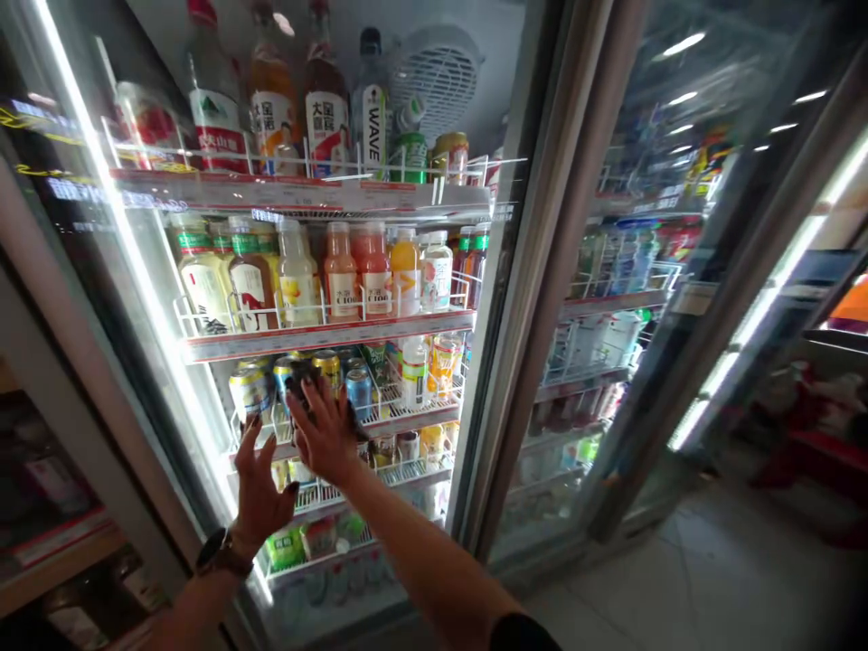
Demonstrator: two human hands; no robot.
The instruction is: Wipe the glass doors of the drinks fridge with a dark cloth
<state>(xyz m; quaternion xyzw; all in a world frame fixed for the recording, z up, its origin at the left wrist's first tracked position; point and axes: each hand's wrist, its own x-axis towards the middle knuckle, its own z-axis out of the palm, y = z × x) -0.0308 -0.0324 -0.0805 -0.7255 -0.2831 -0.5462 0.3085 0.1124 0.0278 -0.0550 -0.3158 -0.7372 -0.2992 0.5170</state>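
My right hand [326,432] reaches into the lit drinks fridge at the can shelf [407,418]. Its fingers are curled round a dark can [299,378] that stands among gold and blue cans [358,391]. My left hand [261,493] is just below and to the left, palm toward the fridge with the fingers spread and nothing in them. It is close to the shelf's front edge, near a silver can [248,391]. A watch [221,552] sits on my left wrist.
Upper shelves hold juice bottles [339,271] and tall bottles [325,108] behind wire rails. Lower shelves [380,475] carry small cans and green packs. The open glass door [81,298] stands at left. A closed second fridge door [610,298] is at right, with tiled floor [712,579] beyond it.
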